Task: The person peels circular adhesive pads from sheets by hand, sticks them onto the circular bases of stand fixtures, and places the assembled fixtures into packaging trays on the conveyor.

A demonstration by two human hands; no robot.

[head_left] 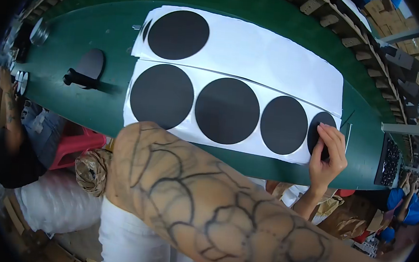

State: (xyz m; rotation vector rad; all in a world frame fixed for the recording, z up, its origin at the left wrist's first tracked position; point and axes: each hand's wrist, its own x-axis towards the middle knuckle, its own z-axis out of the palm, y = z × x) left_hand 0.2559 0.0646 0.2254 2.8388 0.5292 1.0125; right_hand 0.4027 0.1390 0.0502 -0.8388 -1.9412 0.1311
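Rightmost black disc [314, 131] lies under the right hand [330, 154].

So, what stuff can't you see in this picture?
In the head view:
- Left hand: out of the picture.
- Rightmost black circle: partly behind the right hand.
- Right forearm: mostly behind the tattooed arm.
- Blue-shirted person at far right: too small and blurry to tell what they're doing.

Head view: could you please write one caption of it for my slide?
A hand touches the rightmost black circle on the white sheets over a green table.
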